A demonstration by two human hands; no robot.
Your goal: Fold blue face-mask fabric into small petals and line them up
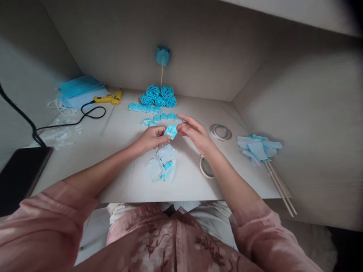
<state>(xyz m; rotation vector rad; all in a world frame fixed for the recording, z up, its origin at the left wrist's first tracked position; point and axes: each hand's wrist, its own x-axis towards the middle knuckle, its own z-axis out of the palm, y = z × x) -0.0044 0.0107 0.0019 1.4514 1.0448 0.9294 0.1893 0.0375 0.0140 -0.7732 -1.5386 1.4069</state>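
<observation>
Between the thumb and fingers of my left hand (152, 138) is a small folded blue-and-white fabric piece (171, 131), held above the desk. My right hand (195, 134) is just to its right, index finger stretched out and the other fingers partly bent close to the piece's edge. Whether they touch it I cannot tell. Loose pale blue fabric pieces (161, 166) lie below my hands. Beyond the fingers is a row of folded blue pieces (167, 116), with a long pleated blue strip (143, 108) to its left.
Rolled blue fabric roses (159, 96) are stacked at the back below a blue flower on a stick (163, 56). At left are face masks (82, 90), a yellow glue gun (109, 98) and white scraps (61, 134). Tape rings (206, 167), wire coils (221, 132) and wooden sticks (280, 189) are at right.
</observation>
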